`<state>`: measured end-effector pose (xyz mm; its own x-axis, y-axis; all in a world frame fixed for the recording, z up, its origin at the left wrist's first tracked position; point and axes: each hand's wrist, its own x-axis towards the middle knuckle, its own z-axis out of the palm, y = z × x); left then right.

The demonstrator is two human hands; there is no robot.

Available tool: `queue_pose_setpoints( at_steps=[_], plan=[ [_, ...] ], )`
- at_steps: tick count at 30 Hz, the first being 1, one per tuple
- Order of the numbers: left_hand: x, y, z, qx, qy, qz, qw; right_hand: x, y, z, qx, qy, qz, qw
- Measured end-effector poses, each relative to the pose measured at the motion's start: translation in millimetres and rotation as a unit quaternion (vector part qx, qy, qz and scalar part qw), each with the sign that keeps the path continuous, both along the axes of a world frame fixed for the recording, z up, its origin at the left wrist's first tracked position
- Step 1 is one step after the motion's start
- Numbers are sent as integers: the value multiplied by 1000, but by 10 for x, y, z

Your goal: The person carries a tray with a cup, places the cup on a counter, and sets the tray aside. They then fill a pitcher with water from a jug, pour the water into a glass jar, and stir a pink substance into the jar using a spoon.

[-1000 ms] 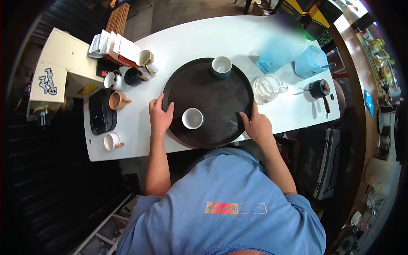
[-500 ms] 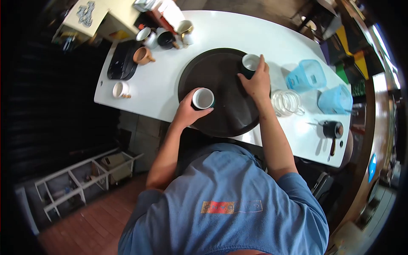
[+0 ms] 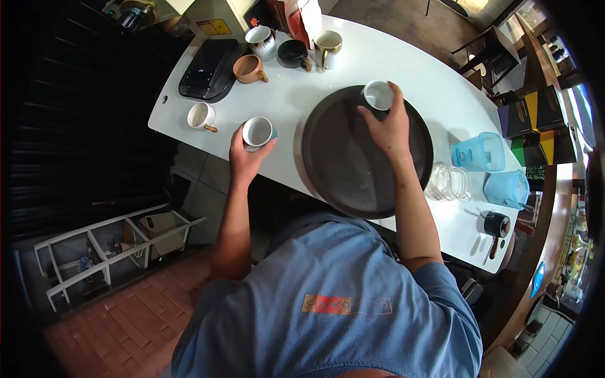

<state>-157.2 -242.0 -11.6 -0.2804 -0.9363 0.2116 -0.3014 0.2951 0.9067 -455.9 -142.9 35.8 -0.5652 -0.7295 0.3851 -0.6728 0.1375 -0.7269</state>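
My left hand (image 3: 247, 156) is wrapped round a cup with a white inside (image 3: 258, 132), held above the white table left of the round dark tray (image 3: 353, 164). Near the tray's top edge, my right hand (image 3: 389, 126) grips a second cup, dark green outside and white inside (image 3: 378, 96). Whether that cup touches the tray I cannot tell. A white mug with a tan handle (image 3: 201, 116) stands to the left of my left hand.
Several mugs, among them a brown one (image 3: 249, 68), stand at the back left beside a black flat device (image 3: 210, 68). Clear stacked glassware (image 3: 449, 183), two blue containers (image 3: 480, 152) and a small dark pot (image 3: 496, 224) are at the right.
My left hand has carried its cup leftward off the tray to above the table. The right hand still holds its cup near the tray's top edge. The view has shifted somewhat.
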Motion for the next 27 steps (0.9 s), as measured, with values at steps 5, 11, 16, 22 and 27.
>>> queue_pose_setpoints(
  at_steps=[5,11,16,22,27],
  plan=[
    [146,-488,-106,44,13,35,998,493,-569,-45,20,-47,129,990],
    [169,-786,-32,33,26,8,999,917,-1000,-236,69,-68,134,986],
    [206,-1021,-103,51,37,-15,998,992,-1203,-280,83,-70,123,986],
    [157,-1191,-46,53,29,-8,998,1043,-1367,-319,82,-53,101,990],
    [140,-1280,-80,86,4,0,996,1114,-1529,-442,57,-35,89,994]
  ],
)
